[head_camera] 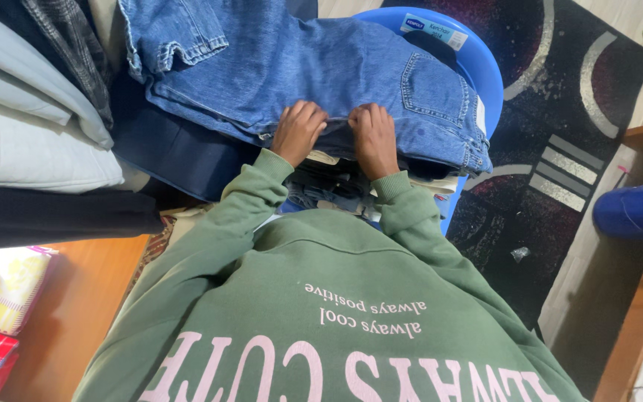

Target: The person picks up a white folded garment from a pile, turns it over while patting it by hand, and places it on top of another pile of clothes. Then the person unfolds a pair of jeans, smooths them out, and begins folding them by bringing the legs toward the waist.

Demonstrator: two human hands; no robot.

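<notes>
1. Both grips are curled tight on the near folded edge of the blue jeans [321, 67]: the left hand [297, 132] and the right hand [374, 138] sit side by side, knuckles up, fingertips tucked under the denim so they are hidden.
2. The jeans lie flat just beyond the grips, spread across the top of a clothes pile; a back pocket shows up and to the right of the right hand.
3. Under the grips and towards the body, the stacked folded clothes [329, 186] look crammed and uneven, darker denim and a pale layer poking out.
4. The pile fills a blue plastic tub [478, 67], whose rim curves beyond and to the right of the right hand.
5. Left of the left hand: a dark navy fabric [180, 149], then stacked pale pillows [31, 134] further out.
6. Green sweatshirt sleeves [254, 186] run back from both wrists.
7. Risk, as I read it: the jeans overhang the tub on the right, so uneven pressure from one hand could slide them off towards the dark patterned rug [560, 149].
8. Also, with fingertips buried in the fold, a tug might drag the layers beneath and spoil the stack.
</notes>
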